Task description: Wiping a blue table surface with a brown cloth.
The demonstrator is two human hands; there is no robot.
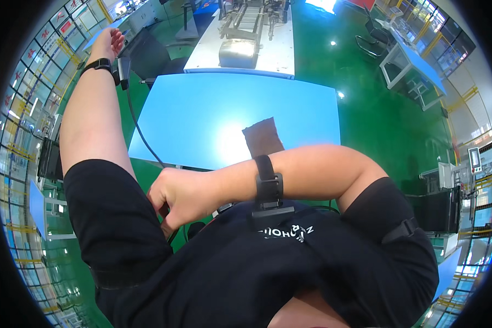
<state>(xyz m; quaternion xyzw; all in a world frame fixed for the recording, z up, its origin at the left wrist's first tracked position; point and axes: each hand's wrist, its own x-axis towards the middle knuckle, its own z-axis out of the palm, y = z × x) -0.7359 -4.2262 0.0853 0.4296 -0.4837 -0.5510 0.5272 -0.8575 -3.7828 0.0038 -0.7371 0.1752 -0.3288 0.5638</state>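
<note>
My left hand (108,43) is raised at the upper left, its fingers loosely curled with nothing visible in them. A black strap (100,64) circles that wrist, with a small dark device (124,71) on it. From the device a black cable (136,121) runs down behind my right hand. My right hand (184,197) reaches across my chest, its thumb and fingers pinching at the inner side of my black left sleeve (115,209). The fingertips are partly hidden there. On my right wrist sits a buckled black strap (269,186) with a dark device (273,211).
A blue table (180,106) stands before me, bearing a torn piece of brown cardboard (264,137). Beyond it, a white table (207,53) carries a metal frame assembly (246,28). A black chair (151,51) stands at the left. Another blue table (418,65) is at the right.
</note>
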